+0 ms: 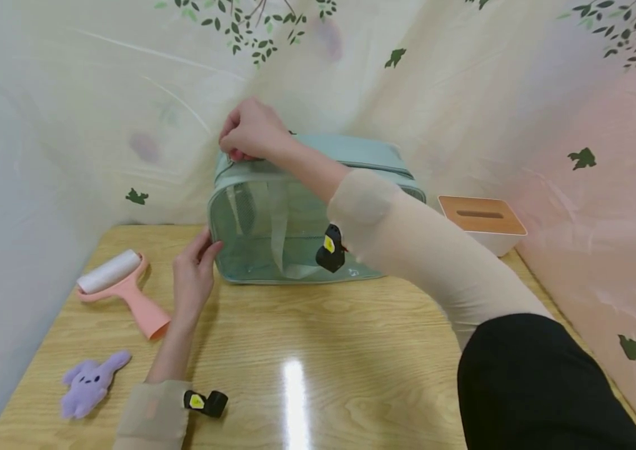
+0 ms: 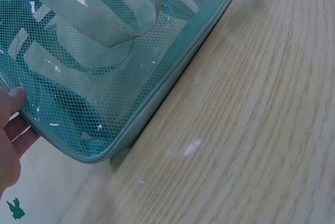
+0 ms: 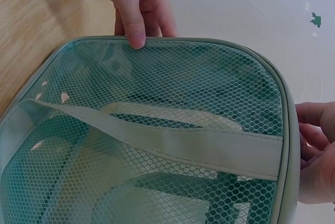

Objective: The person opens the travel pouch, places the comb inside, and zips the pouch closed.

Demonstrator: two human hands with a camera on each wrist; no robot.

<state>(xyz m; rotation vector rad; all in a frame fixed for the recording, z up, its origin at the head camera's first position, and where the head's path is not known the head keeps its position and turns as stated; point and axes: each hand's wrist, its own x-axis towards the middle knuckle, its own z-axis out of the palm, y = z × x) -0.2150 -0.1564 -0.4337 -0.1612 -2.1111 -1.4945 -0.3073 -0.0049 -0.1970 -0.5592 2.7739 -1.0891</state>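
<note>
A mint-green bag with clear mesh-lined panels and a pale strap handle stands upright at the back of the table. My left hand holds its left side edge; in the right wrist view the thumb lies on the front panel, with the other fingers behind the edge. Reaching across over the bag, my right hand has its fingers curled at the top left corner, where the zipper runs, and pinches the zipper pull, which the fingers hide. The right wrist view shows the right hand beside the bag's top rim.
On the left of the table lie a pink lint roller and, nearer me, a purple plush bunny. A white tissue box with a wooden lid stands right of the bag. Printed fabric hangs close behind.
</note>
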